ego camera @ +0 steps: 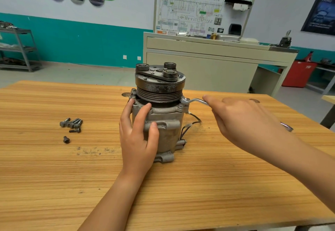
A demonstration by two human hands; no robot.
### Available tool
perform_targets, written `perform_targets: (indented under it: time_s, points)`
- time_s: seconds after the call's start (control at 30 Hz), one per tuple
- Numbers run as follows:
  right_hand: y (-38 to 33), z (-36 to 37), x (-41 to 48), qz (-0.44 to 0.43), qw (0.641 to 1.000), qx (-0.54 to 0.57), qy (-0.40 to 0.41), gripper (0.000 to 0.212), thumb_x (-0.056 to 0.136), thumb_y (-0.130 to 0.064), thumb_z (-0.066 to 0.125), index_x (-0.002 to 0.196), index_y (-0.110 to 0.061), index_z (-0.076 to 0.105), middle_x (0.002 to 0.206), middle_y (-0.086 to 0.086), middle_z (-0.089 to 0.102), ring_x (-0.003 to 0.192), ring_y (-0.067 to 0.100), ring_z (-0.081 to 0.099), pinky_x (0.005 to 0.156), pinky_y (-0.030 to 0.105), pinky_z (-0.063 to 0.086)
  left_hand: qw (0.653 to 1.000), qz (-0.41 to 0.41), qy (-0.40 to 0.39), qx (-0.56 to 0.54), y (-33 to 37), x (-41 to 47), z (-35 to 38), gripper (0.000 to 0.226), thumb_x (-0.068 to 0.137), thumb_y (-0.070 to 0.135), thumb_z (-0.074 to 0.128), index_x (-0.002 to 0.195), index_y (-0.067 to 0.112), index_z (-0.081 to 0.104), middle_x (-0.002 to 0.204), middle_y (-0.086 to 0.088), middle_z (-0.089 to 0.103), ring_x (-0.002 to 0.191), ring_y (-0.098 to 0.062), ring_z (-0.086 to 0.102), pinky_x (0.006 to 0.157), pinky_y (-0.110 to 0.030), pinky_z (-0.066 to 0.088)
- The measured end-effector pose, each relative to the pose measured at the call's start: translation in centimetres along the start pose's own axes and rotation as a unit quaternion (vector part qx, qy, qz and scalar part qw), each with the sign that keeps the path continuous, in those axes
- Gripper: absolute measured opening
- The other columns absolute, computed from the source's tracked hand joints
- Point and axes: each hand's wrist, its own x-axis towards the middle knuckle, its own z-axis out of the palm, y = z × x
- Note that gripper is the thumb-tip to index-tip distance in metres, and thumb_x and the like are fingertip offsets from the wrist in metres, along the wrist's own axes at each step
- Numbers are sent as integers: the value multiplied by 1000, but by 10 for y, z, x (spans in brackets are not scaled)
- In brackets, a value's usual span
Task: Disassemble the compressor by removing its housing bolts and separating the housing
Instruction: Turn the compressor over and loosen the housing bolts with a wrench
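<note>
A grey metal compressor [168, 132] stands upright on the wooden table [54, 176], its dark pulley and clutch plate [159, 82] on top. My left hand [137, 136] wraps around the housing's left front, fingers and thumb curled on it. My right hand [243, 120] grips the handle of a silver wrench [194, 101], whose ring end sits on a housing bolt at the compressor's upper right flange. The wrench's other end pokes out past my right wrist. Several removed bolts [71, 123] lie on the table to the left, one short bolt [66, 139] apart from them.
Black wires [190, 125] hang from the compressor's right side. Dark grit marks the table in front of the bolts. Behind the table stand a beige cabinet [208, 63] with a wiring-diagram board, a grey shelf rack [20, 49] at far left and a red bin [299, 73] at right.
</note>
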Motion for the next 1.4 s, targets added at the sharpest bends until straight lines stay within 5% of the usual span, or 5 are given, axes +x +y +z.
perform_targets:
  time_s: [0.23, 0.6, 0.93, 1.1, 1.4]
  points:
    - [-26, -22, 3, 13, 993, -87, -83, 50, 87, -1, 40, 135, -8, 28, 63, 0, 27, 47, 14, 21, 39, 26, 16, 1000, 1, -2, 3, 0, 0, 0, 37, 87, 28, 43, 125, 30, 46, 142, 4, 25, 133, -6, 24, 107, -16, 19]
    - [-44, -26, 3, -89, 971, -178, -134, 54, 93, 4, 29, 136, 18, 1, 113, 21, 47, 55, 15, 27, 37, 27, 21, 1000, 1, 1, 0, 0, 0, 1, 37, 88, 28, 43, 125, 28, 47, 142, 4, 25, 134, -8, 26, 108, -16, 19]
    - [34, 6, 42, -157, 979, -131, -11, 58, 93, -9, 42, 136, -24, 5, 70, 0, 31, 55, 13, 36, 44, 24, 31, 1000, -6, -3, -9, 1, 0, 1, 37, 88, 29, 43, 124, 30, 46, 142, 7, 24, 134, -8, 25, 106, -32, 26]
    - [41, 44, 80, -216, 967, -36, 128, 39, 67, 24, 59, 100, 5, 60, 67, 19, 59, 56, 31, 54, 57, 38, 49, 1000, -6, -10, -7, -1, -1, -1, 38, 88, 31, 43, 126, 32, 45, 143, 8, 24, 134, -3, 22, 106, -25, 23]
    - [38, 35, 58, -48, 915, 140, 376, 29, 93, -8, 45, 119, 3, 54, 65, 14, 59, 47, 20, 46, 42, 27, 39, 1000, -19, -20, -14, -3, 0, -2, 37, 86, 36, 42, 123, 38, 45, 141, 14, 22, 133, -2, 22, 104, -24, 23]
